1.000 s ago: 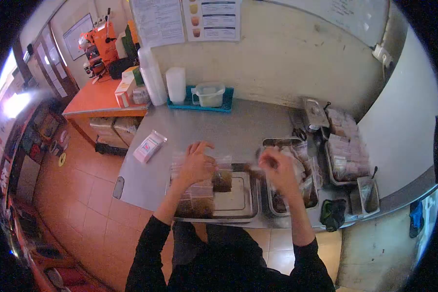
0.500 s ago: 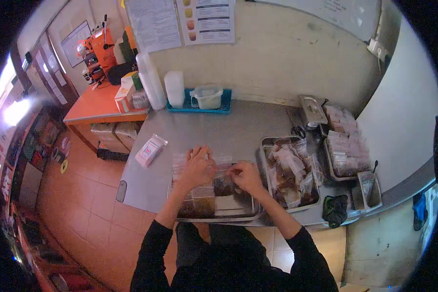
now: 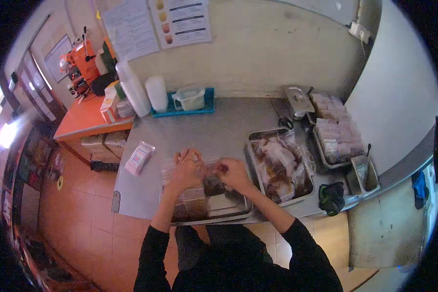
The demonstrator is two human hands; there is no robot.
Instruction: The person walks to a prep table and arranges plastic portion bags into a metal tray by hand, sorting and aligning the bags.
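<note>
Over the back edge of a metal tray [image 3: 228, 212] near me, my left hand [image 3: 187, 170] is closed at the top of a small clear bag. My right hand [image 3: 232, 174] is pinched at the same bag's right side, its fingertips close to the left hand. The bag [image 3: 212, 186] has dark contents and hangs over the tray. Filled brown bags [image 3: 192, 204] lie in the tray's left part, below my left hand. To the right, a second metal tray [image 3: 310, 194] holds a loose heap of clear bags with brown contents [image 3: 280, 168].
A pink-and-white packet [image 3: 140, 158] lies at the left. Farther back is a blue tray [image 3: 209, 100] with a plastic container [image 3: 190, 97]. Scissors [image 3: 284, 122], a tray of stacked bags [image 3: 337, 141], a dark cloth [image 3: 331, 198] and a metal container [image 3: 362, 176] stand right.
My right hand has come from the right-hand tray to the bag beside my left hand. My left hand has stayed over the near tray. The camera view has shifted.
</note>
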